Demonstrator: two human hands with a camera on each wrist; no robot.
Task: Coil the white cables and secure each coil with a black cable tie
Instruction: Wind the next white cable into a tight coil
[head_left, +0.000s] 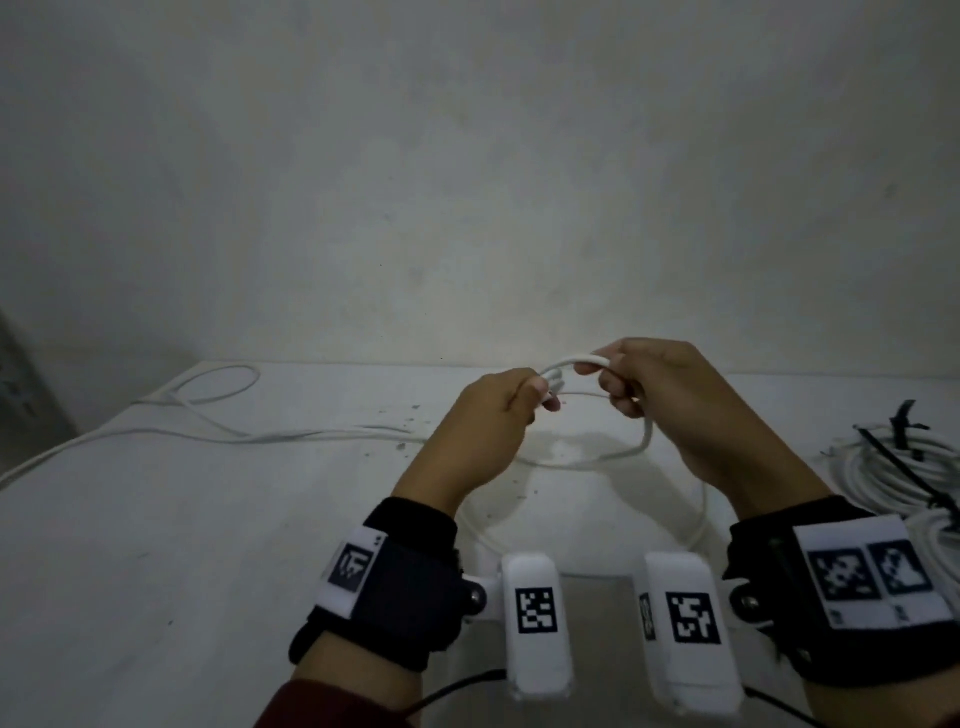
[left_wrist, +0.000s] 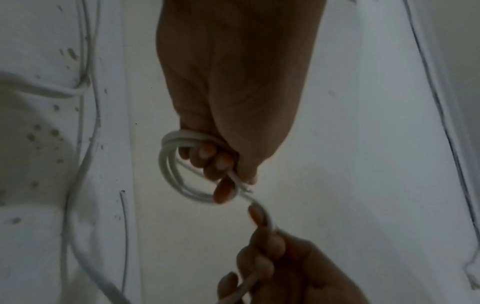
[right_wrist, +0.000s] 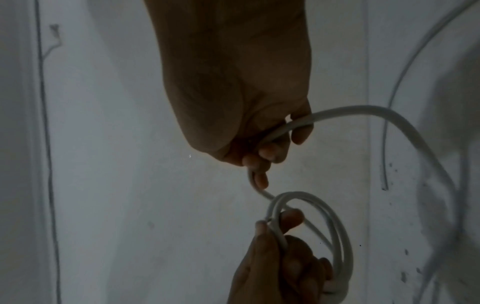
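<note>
Two hands gripping white cable, strand running left-right

A dim white wall rises behind a speckled white table.

Each forearm wears a wide black fabric wrist strap with a white label printed with black square-code markers. A rounded white plastic camera housing bearing its own code marker hangs from each strap on a screwed bracket, trailing a thin black cable. A dark red sleeve shows at the left forearm.
</note>
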